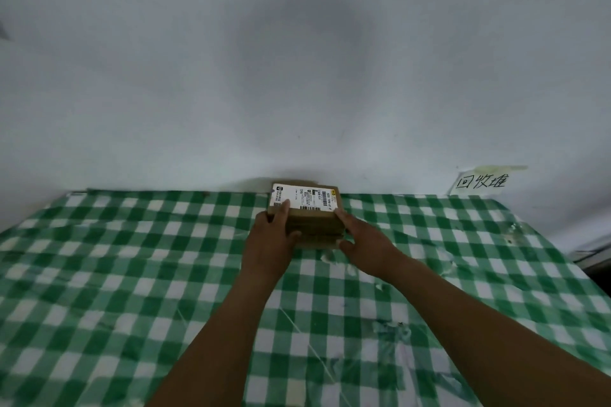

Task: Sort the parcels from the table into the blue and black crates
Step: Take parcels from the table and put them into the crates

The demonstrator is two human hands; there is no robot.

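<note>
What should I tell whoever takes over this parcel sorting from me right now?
Left grip: holds the left side of the parcel stack, fingers over its top corner.
Right grip: holds the stack's right side.
Things: the stack of brown cardboard parcels, with a white shipping label on top, is at the far edge of the checked table, by the wall. The blue and black crates are out of view.
Done: cannot tell what is already sorted.
Left: lift this stack and sort its parcels into the crates.
</note>
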